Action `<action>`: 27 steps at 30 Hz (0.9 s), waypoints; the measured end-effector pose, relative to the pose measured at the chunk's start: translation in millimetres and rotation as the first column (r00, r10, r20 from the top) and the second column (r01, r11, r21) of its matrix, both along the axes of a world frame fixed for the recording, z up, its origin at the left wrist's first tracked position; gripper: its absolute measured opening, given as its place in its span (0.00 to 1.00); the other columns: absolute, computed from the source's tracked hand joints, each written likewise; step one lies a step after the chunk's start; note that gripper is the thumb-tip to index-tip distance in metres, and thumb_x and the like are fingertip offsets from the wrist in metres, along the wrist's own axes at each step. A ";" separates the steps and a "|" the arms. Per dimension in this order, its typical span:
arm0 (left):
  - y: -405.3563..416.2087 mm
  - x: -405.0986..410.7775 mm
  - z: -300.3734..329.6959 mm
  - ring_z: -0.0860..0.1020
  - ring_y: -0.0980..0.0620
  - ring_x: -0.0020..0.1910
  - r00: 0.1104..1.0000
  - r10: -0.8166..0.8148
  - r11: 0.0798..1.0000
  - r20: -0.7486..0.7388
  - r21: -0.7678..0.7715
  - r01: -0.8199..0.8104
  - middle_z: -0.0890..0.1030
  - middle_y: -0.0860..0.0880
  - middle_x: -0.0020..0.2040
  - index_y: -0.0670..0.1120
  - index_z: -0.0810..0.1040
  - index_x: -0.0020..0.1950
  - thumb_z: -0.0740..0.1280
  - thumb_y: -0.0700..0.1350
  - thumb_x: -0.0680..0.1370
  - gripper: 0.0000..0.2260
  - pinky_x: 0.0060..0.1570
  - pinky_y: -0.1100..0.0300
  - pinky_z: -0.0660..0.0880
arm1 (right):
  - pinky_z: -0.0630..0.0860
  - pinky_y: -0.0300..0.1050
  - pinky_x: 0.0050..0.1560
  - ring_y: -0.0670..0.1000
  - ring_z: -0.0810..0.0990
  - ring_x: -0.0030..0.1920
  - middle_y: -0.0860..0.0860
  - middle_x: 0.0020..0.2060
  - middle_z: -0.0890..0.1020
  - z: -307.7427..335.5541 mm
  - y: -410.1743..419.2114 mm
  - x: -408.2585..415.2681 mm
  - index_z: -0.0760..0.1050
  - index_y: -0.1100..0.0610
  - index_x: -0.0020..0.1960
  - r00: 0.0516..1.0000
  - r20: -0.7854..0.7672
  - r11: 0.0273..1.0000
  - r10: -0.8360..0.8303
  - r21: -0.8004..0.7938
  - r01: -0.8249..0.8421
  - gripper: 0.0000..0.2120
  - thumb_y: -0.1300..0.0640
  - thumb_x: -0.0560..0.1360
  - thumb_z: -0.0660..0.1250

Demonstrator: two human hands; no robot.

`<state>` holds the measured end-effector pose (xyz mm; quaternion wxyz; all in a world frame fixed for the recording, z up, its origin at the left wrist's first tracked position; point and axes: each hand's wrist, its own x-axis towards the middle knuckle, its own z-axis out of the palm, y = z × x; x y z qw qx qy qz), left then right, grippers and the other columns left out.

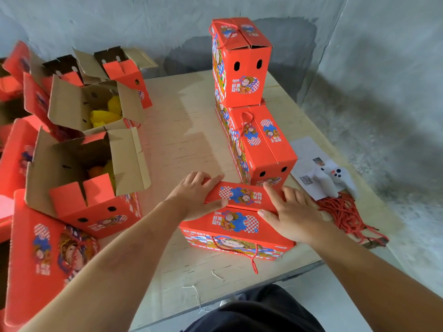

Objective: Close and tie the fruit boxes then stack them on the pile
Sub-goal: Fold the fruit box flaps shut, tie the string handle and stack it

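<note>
A red printed fruit box [236,232] stands on the plywood table [187,140] in front of me, a red cord handle hanging down its near side. My left hand [195,196] lies on the left end of its top flaps, fingers straight, thumb along the near flap. My right hand [291,212] presses the right end, fingers spread and straight. The far flap [242,195] is still slightly raised. Behind it is the pile: a closed box [261,147] on the table and another closed box [242,65] stacked higher at the back.
Several open red boxes [91,173] with yellow-netted fruit sit at the left, flaps up. A bundle of red cords [345,214], a white glove [333,180] and a paper with a QR code [305,159] lie at the right. A grey wall stands behind.
</note>
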<state>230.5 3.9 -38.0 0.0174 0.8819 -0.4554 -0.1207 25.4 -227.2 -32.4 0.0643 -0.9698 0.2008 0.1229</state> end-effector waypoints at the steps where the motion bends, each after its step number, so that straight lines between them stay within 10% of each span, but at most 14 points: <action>1: -0.3 -0.8 -2.9 0.62 0.46 0.75 1.000 -0.005 1.000 0.029 -0.001 0.005 0.65 0.51 0.73 0.62 0.48 0.83 0.38 0.81 0.72 0.43 0.76 0.46 0.62 | 0.50 0.56 0.78 0.57 0.53 0.78 0.52 0.76 0.55 1.1 -0.3 1.3 0.32 0.35 0.80 0.999 -0.039 0.998 -0.022 0.056 0.024 0.40 0.22 0.73 0.40; 11: 2.1 -30.5 -12.1 0.58 0.44 0.77 0.961 0.275 0.943 -0.018 -0.189 -0.274 0.62 0.49 0.78 0.62 0.52 0.83 0.46 0.79 0.75 0.39 0.79 0.42 0.57 | 0.65 0.60 0.70 0.59 0.64 0.70 0.48 0.72 0.60 -9.3 1.3 1.5 0.47 0.31 0.77 0.981 0.081 0.959 -0.179 0.237 0.155 0.32 0.24 0.76 0.47; 16: 19.7 -72.6 -25.1 0.73 0.41 0.68 0.732 0.600 0.678 -0.322 -0.281 -0.679 0.67 0.48 0.72 0.62 0.50 0.81 0.58 0.74 0.76 0.38 0.53 0.44 0.75 | 0.67 0.58 0.67 0.58 0.66 0.67 0.48 0.67 0.65 -6.8 -0.7 1.0 0.54 0.37 0.75 0.976 0.118 0.957 -0.184 0.249 0.151 0.34 0.22 0.74 0.49; 22: 15.1 -84.0 -29.6 0.79 0.47 0.63 0.513 0.544 0.362 -0.664 -0.365 -0.857 0.79 0.49 0.66 0.53 0.67 0.78 0.75 0.63 0.73 0.38 0.62 0.54 0.76 | 0.69 0.51 0.51 0.51 0.79 0.52 0.43 0.44 0.78 26.3 -9.2 1.6 0.72 0.47 0.47 0.977 -0.132 0.979 -0.168 0.091 0.180 0.47 0.08 0.52 0.49; 27: -21.8 -77.7 -30.0 0.74 0.42 0.65 0.488 0.533 0.413 -0.691 -0.291 -0.863 0.65 0.50 0.61 0.63 0.67 0.69 0.76 0.71 0.63 0.38 0.65 0.43 0.77 | 0.81 0.44 0.47 0.43 0.85 0.41 0.40 0.38 0.87 14.6 10.1 -25.5 0.85 0.43 0.45 0.931 -0.241 0.765 -0.276 0.531 0.364 0.36 0.15 0.55 0.65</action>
